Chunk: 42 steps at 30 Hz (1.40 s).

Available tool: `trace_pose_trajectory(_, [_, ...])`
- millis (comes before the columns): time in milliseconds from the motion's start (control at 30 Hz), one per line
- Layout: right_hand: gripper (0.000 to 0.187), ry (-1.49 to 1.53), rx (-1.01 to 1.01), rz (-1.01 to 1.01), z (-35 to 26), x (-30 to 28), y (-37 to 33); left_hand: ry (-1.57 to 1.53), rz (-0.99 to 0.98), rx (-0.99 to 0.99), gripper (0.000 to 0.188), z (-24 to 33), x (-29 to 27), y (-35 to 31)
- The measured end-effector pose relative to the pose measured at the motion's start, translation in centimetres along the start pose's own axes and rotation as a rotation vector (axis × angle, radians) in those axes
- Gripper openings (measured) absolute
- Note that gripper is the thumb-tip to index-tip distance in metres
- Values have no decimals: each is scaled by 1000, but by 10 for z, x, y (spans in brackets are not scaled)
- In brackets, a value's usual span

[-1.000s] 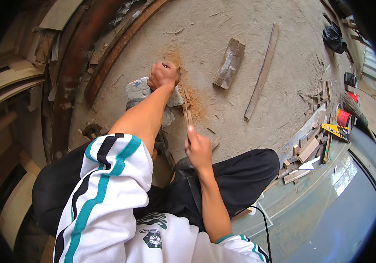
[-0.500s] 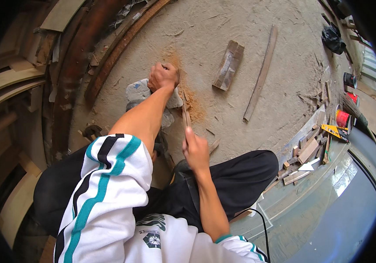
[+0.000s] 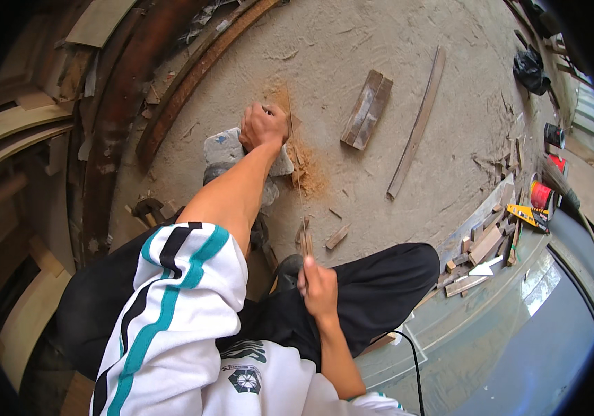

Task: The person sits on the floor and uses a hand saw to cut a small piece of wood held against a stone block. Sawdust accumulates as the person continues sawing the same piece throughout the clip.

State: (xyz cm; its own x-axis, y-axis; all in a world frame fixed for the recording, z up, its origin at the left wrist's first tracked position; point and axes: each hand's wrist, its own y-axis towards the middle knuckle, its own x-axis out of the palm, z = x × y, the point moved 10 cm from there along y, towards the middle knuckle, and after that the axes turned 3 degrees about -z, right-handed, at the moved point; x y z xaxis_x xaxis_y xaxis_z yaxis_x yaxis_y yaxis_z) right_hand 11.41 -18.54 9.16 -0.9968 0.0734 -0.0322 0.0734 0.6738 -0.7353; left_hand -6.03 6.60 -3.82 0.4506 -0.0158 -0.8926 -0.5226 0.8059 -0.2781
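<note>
- The right hand (image 3: 320, 288) has its fingers wrapped round the wooden handle of a saw (image 3: 306, 243), the thumb lying along the top.
- The saw sits low over the floor (image 3: 352, 41), its thin blade seen nearly edge-on, running from the handle up past the right side of the left hand (image 3: 264, 127).
- The left hand is above a pale, rough stone block (image 3: 222, 147), its fingers curled in tightly; what they grip is mostly hidden, so I cannot tell exactly what it is.
- Orange-brown sawdust (image 3: 311, 177) is spread on the floor beside the stone block and along the blade.
- A small wood offcut (image 3: 337, 236) lies to the right of the saw handle.
- Farther right, a short wooden block (image 3: 368, 109) and a long narrow strip (image 3: 416, 128) lie apart from each other on the floor.
- A heap of wood scraps (image 3: 484, 244) lies near a red can (image 3: 540, 195).
</note>
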Motion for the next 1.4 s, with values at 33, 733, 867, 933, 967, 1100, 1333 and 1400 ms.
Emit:
trace_pose_trajectory(33, [64, 29, 21, 6, 4, -1, -5, 3, -1, 1, 32, 0, 0, -1])
trace_pose_trajectory(733, [56, -153, 97, 217, 3, 5, 47, -7, 50, -12, 30, 1, -1, 2])
trace_pose_trajectory(867, [59, -143, 57, 209, 17, -9, -10, -33, 71, 4, 31, 3, -2, -1])
trace_pose_trajectory(933, [59, -157, 80, 198, 11, -13, -9, -31, 66, 5, 31, 4, -4, 0])
trace_pose_trajectory(967, [59, -165, 93, 194, 8, -14, -6, -20, 53, 4, 30, 4, -3, 1])
trace_pose_trajectory(1100, [60, -142, 49, 216, -7, -2, 64, -4, 16, 1, 30, 0, 7, 0])
trace_pose_trajectory(1333, [62, -201, 37, 218, 4, -12, 3, 14, 11, -6, 31, 6, -4, -1])
trace_pose_trajectory(1400, [61, -185, 55, 197, 5, -9, 23, 18, 31, -9, 31, 2, -3, 1])
